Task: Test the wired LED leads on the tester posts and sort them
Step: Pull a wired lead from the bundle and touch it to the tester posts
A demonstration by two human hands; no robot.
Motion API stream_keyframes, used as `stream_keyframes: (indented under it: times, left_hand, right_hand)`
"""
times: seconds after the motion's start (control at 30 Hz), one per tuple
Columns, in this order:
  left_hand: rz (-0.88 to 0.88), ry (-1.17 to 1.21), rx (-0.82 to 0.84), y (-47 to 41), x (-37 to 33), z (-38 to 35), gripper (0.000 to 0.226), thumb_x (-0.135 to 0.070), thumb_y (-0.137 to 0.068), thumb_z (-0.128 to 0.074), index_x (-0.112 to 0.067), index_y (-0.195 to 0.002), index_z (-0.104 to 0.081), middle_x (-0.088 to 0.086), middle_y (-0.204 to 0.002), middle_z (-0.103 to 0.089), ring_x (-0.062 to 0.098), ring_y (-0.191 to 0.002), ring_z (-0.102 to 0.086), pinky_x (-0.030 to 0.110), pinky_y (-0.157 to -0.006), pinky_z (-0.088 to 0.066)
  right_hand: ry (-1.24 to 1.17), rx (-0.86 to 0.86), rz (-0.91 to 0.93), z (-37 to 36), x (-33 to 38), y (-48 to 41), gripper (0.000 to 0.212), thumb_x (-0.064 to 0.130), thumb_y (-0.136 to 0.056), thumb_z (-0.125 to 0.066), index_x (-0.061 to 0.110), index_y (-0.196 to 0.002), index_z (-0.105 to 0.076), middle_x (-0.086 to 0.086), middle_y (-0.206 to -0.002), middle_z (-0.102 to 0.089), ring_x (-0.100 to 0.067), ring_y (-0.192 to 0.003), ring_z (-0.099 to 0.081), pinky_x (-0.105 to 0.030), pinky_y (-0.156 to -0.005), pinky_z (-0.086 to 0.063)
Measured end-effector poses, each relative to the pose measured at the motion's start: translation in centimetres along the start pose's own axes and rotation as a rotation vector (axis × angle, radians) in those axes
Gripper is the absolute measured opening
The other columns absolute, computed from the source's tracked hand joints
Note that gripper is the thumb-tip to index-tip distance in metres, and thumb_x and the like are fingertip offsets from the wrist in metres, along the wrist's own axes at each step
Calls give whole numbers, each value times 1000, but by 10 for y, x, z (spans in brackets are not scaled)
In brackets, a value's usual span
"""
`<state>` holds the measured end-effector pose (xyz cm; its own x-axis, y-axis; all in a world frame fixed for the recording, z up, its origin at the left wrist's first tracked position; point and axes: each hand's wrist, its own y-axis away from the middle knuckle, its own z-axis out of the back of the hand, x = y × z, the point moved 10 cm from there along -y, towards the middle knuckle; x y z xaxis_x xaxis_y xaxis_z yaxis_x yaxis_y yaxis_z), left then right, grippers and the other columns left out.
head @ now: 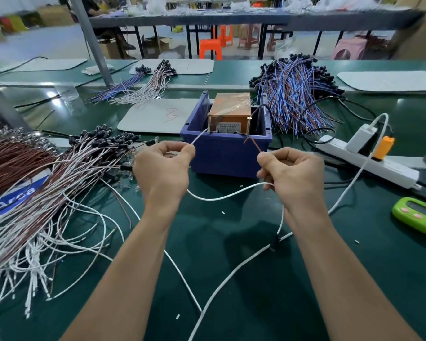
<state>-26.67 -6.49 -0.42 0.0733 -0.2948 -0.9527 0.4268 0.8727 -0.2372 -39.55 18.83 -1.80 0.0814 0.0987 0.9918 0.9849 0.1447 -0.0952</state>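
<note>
You are holding one LED lead stretched between your two hands in front of the tester, an orange box sitting in a blue bin at the middle of the table. Your left hand is curling closed, pinching the white wire between thumb and forefinger, and the bare end is reaching up to the foot of the left post. Your right hand is likewise curling closed, pinching the brown wire, whose end is pointing up at the foot of the right post; whether it is touching the metal is hard to tell. The slack of the white wire is sagging in a loop between and below your hands.

A big pile of brown and white leads is lying just to your left, spilling toward your left forearm. Behind the bin a white mat is showing a red 3. Two small bundles are lying farther back on the left, and a heap of blue and brown leads is sitting back right. A power strip is lying to the right of the bin, carrying a white charger and an orange plug, and a green timer is resting near the right edge.
</note>
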Motion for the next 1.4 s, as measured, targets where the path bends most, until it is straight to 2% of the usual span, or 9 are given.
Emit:
stream_keyframes:
  times: [0.1,0.23,0.33,0.47,0.6,0.73,0.83,1.13,1.4]
  left_hand:
    - [-36,-42,-28,-1,-1,-1,9,-35,-73,-81,-29,-69,-76,-17,-43,-58,1,-34,-45,22,-49,-34]
    - [-51,-64,-28,-1,-2,-1,9,-34,-74,-81,-30,-67,-76,-17,-45,-60,1,-36,-47,22,-53,-37]
    - [-51,-59,-21,-1,0,-3,10,-31,-74,-82,-30,-67,-75,-16,-42,-58,2,-34,-45,21,-48,-35]
    - [-51,-45,-23,-2,0,-5,11,-30,-75,-82,-30,-66,-74,-17,-43,-59,1,-35,-46,12,-44,-33]
    - [-54,-28,-22,-2,-1,-6,13,-30,-75,-81,-31,-65,-74,-16,-43,-60,1,-34,-45,10,-42,-32]
    - [-43,-17,-8,-3,2,-8,12,-34,-74,-81,-31,-66,-74,-11,-49,-65,2,-38,-48,23,-53,-41]
    - [-38,-4,-8,-4,3,-8,11,-34,-75,-82,-31,-67,-75,-8,-51,-66,4,-39,-49,25,-55,-42]
    - [-33,-12,-23,-4,0,-8,13,-32,-76,-82,-29,-67,-74,-9,-52,-66,3,-38,-47,16,-44,-37]
    - [-29,5,-36,-5,1,-5,13,-32,-74,-81,-30,-65,-73,-13,-52,-67,0,-39,-49,16,-48,-38]
  right_hand:
    - [-10,-21,15,-2,-3,-3,15,11,-86,-78,7,-72,-72,-8,-55,-67,-12,-44,-56,-21,-41,-43]
    - [-9,-9,19,-5,-3,-7,23,12,-87,-77,14,-66,-71,-6,-52,-65,-11,-43,-54,-20,-40,-42]
    - [-13,13,10,-8,-3,-10,31,12,-87,-77,19,-58,-71,-5,-51,-65,-12,-43,-53,-20,-40,-41]
    - [-3,40,5,-11,-2,-12,34,14,-89,-76,26,-57,-73,-4,-52,-65,-13,-44,-53,-22,-41,-41]
    - [-6,27,-2,-9,-4,-14,33,15,-91,-75,19,-59,-69,-7,-53,-66,-14,-44,-52,-23,-41,-41]
    - [-5,29,-1,-10,-5,-14,29,15,-91,-75,17,-63,-68,-6,-53,-65,-13,-44,-53,-22,-40,-41]
    - [0,32,-2,-12,-6,-14,28,14,-91,-75,16,-64,-68,-7,-53,-66,-15,-45,-54,-22,-40,-41]
    - [-15,16,12,-11,-3,-14,24,12,-94,-72,10,-70,-67,-4,-51,-64,-13,-43,-50,-23,-39,-41]
    - [-8,-6,17,-8,-3,-14,24,13,-94,-71,11,-71,-67,-4,-52,-64,-13,-44,-51,-23,-40,-42]
